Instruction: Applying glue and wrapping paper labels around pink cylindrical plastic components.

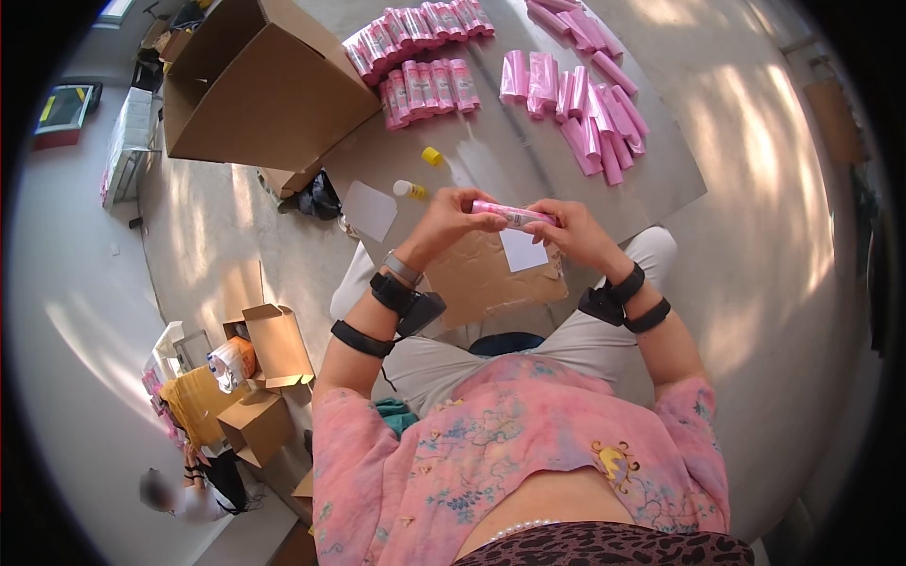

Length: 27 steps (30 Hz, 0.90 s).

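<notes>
Between my two hands I hold a pink roll (512,214) with a printed label round it, lying level above the work surface. My left hand (453,224) pinches its left end, and my right hand (576,231) has its fingers closed on the right end. Just below the roll is a white paper sheet (525,251), resting on a worn piece of cardboard (472,288). A white glue bottle (409,190) lies beyond my left hand, and its yellow cap (431,156) is a little farther off.
Labelled pink rolls (429,87) stand in rows at the far side of the table (661,174). Plain pink rolls (604,118) are heaped to their right. A large open carton (274,90) is at the far left, near a white sheet (369,211). Another person (198,495) works at lower left.
</notes>
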Each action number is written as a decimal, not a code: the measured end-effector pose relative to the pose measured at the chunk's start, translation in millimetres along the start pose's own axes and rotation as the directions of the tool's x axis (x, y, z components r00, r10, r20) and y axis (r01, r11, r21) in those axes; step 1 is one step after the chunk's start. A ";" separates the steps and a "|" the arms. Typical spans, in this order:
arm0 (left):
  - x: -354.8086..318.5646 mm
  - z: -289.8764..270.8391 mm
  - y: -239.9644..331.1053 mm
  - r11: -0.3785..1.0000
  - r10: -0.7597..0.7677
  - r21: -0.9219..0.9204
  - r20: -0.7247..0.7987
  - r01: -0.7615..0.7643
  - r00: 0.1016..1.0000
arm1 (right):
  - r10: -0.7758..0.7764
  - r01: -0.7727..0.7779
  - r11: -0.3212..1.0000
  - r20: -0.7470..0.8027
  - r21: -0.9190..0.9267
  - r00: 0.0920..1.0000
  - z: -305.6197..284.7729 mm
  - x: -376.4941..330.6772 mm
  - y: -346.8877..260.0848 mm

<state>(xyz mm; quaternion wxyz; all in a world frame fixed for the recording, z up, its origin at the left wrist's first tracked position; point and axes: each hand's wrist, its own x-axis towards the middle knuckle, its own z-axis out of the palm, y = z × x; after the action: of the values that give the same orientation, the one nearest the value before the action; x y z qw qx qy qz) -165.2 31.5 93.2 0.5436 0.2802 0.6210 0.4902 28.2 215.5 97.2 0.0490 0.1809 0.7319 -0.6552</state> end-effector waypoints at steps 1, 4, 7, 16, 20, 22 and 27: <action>3.5 -5.8 -0.5 1.000 0.004 -0.012 -0.011 -0.004 1.000 | 0.005 -0.005 1.000 0.000 0.005 1.000 -1.1 4.8 -1.1; 15.2 -20.6 -2.4 0.970 -0.017 -0.244 0.015 0.020 1.000 | 0.090 -0.088 0.995 -0.029 0.048 0.996 -5.8 20.6 -1.3; 32.2 -36.6 0.4 0.955 -0.034 -0.293 0.021 0.039 0.999 | 0.097 -0.096 0.991 -0.011 0.098 0.995 -11.3 40.8 15.6; 65.6 -48.2 5.4 0.905 -0.215 -0.423 -0.353 0.050 0.910 | 0.040 -0.066 0.777 0.055 0.626 0.998 8.0 91.6 30.7; 83.4 -4.8 -7.4 0.859 -0.166 -0.498 -0.486 -0.116 0.858 | 0.042 0.065 0.730 -0.139 0.681 0.989 29.7 112.1 41.8; 93.8 5.0 -13.6 0.895 -0.053 -0.372 -0.636 -0.246 0.770 | 0.057 0.093 0.722 -0.192 0.685 0.980 38.0 117.5 48.6; 133.6 -58.8 -11.4 0.969 0.161 -0.035 -0.661 -0.244 0.733 | 0.012 0.116 0.958 -0.442 0.261 0.897 46.2 107.2 45.0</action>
<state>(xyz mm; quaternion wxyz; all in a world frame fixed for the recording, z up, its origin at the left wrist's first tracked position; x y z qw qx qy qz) -252.6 127.1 25.1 0.2518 0.1248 0.7066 0.6494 -64.3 195.3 15.4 -0.1610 0.3093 0.6281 -0.6956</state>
